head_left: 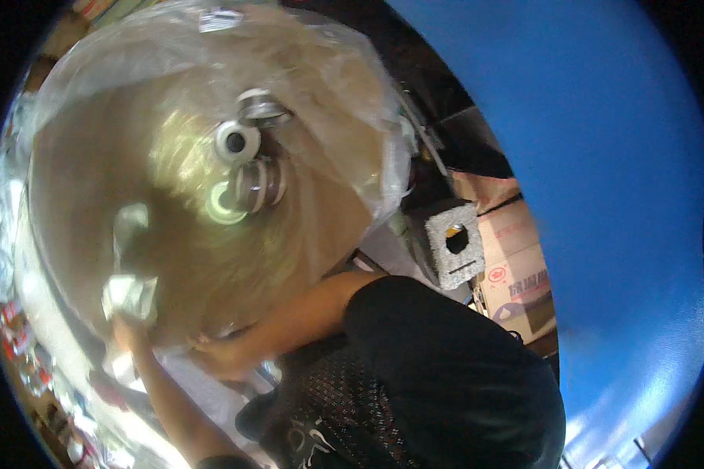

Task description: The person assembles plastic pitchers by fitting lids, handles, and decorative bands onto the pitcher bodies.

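A round brown table (78, 180) lies under a loose clear plastic sheet (328, 141). At its near left edge, my left hand (128, 334) is closed on a crumpled white piece (131, 297), perhaps paper or cloth; blur hides its exact kind. My right hand (217, 356) is near the table's near edge, close to the left one, its fingers smeared by motion. Beyond both hands, several rolls sit grouped on the table: a white-rimmed one (237, 142) with a dark centre, a dark roll (260, 184), a pale ring (224, 203) and a silvery roll (262, 109).
To the right of the table stand a grey speckled box (455, 246) with a round dark opening and a brown carton (516, 258). A large blue surface (602, 195) fills the right side. Colourful small items (31, 359) lie below the table's left edge.
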Available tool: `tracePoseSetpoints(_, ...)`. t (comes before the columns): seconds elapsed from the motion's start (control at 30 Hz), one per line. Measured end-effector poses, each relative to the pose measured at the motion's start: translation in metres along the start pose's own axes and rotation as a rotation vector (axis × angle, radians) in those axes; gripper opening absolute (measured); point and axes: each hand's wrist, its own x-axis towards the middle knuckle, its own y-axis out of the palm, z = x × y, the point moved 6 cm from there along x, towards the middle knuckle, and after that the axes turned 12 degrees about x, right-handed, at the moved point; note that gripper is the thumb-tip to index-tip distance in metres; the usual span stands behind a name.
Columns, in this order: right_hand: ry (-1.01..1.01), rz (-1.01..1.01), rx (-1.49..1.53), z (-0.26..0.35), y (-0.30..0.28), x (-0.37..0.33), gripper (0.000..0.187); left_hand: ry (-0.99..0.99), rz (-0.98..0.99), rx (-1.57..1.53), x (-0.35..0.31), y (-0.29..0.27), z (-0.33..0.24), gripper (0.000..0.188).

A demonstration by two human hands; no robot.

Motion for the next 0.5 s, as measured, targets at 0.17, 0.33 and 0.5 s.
tracePoseSetpoints(0.17, -0.205, -0.460, -0.175, 0.057, -0.079, -0.187, 0.015, -0.171, 0.175, -0.215, -0.045, 0.118, 0.027, 0.045)
tracePoseSetpoints(0.33, 0.593, -1.622, -0.536, 0.039, -0.162, -0.383, 0.085, -0.185, 0.252, -0.304, -0.056, 0.181, 0.030, 0.071)
tracePoseSetpoints(0.5, 0.513, -1.378, 0.047, -0.102, -0.166, -0.310, 0.105, -0.164, 0.339, -0.476, -0.057, 0.122, -0.040, 0.073)
